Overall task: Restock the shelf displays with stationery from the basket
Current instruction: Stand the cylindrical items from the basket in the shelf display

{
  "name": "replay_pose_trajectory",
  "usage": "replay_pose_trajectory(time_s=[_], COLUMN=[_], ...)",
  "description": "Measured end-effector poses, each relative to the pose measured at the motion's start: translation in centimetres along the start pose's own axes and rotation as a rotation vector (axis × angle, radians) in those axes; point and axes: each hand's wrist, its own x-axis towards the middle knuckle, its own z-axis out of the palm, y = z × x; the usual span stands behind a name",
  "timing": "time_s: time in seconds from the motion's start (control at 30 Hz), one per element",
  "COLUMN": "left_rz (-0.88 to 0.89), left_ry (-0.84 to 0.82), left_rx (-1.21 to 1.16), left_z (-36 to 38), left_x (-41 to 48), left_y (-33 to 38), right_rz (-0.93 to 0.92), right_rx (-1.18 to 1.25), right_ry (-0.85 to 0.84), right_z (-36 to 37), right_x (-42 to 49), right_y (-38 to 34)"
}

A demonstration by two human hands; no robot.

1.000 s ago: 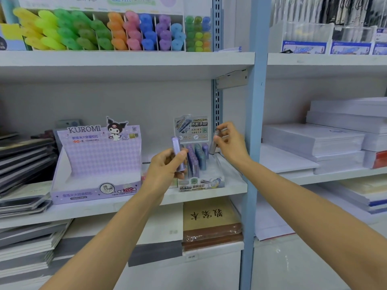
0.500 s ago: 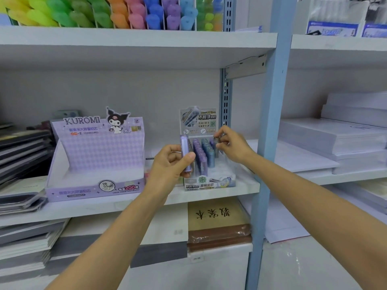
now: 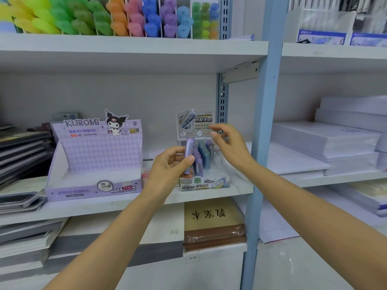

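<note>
A slim lilac lead tube [image 3: 189, 152] is held upright in the left hand [image 3: 168, 167], pinched at its lower half between the thumb and the curled fingers, just in front of the small display box [image 3: 204, 185] on the middle shelf [image 3: 125, 203]. The right hand [image 3: 227, 143] is raised over the box's right side with its fingers loosely spread; nothing is seen to be held in it.

The tube is judged to be light, stiff and smooth-walled (slippery under a loose pinch), and its contents are probably brittle, so a drop should be avoided. It is best gripped around the middle of the barrel, so that the lower end is left free to be guided into a gap among the purple and teal tubes [image 3: 202, 152] already standing in the box.

"0.5 2B" is printed in a green badge on the box front, with Chinese lettering on its header card. On the large lilac carton [image 3: 94, 191] to the left, "KUROMI" can be read above, and "2B 0.5" and "200" below. The basket is not in view.
</note>
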Motion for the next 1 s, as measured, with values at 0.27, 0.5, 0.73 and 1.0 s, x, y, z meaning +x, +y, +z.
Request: replay_pose_trajectory(time_s=[0.27, 0.5, 0.73, 1.0], left_rz=[0.108, 0.451, 0.485, 0.506], left_ry=[0.068, 0.115, -0.041, -0.029], left_rx=[0.14, 0.762, 1.175, 1.259], left_z=[2.4, 2.0, 1.3, 0.9], left_x=[-0.7, -3.6, -6.1, -5.5], left_y=[0.8, -1.3, -5.2, -5.8], right_rz=[-0.054, 0.011, 0.054, 0.048], right_rx=[0.322, 0.247, -0.01, -0.121], right_ry=[-0.158, 0.127, 0.108, -0.06], right_z=[-1.1, -4.1, -1.9, -0.3], right_x=[-3.1, -2.0, -2.2, -0.1], right_y=[-5.9, -4.4, -0.5, 1.0])
